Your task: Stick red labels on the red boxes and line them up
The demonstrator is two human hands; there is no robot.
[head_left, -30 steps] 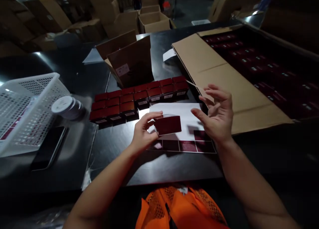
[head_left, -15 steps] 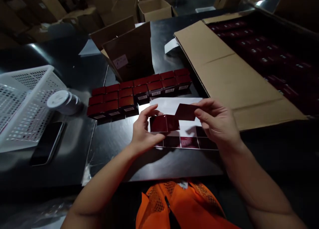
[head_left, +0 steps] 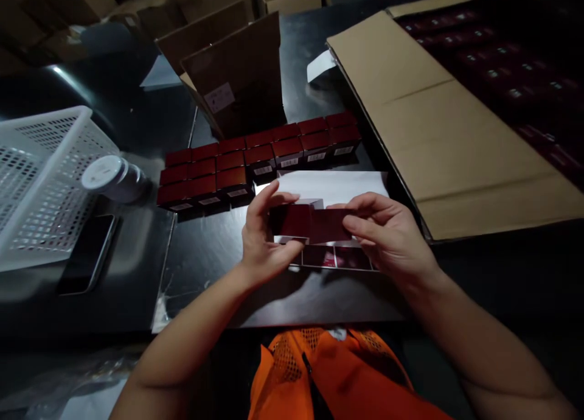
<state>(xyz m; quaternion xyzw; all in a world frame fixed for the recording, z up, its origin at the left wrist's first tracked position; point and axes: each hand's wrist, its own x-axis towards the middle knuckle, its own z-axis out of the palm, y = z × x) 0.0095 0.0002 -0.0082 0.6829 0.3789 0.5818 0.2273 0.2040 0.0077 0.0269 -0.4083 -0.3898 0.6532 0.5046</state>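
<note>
My left hand (head_left: 264, 237) grips a small dark red box (head_left: 291, 220) between thumb and fingers, above the steel table. My right hand (head_left: 387, 231) pinches a dark red sticker (head_left: 331, 225) at its right end. The sticker's left part lies against or overlaps the box face; whether it is stuck down I cannot tell. Under both hands rests a sticker sheet (head_left: 337, 181), its upper part bare white and its lower row still bearing dark red stickers.
Dark red boxes (head_left: 260, 155) stand in rows behind the sheet, before an open carton (head_left: 237, 73). At right is a large carton (head_left: 424, 122) of dark red packs. A white basket (head_left: 68, 128), a lidded jar (head_left: 114, 176) and a phone (head_left: 89, 252) lie left.
My right hand has brought the sticker left and down against the box. The box has turned so a broad face points toward me. The view has shifted slightly.
</note>
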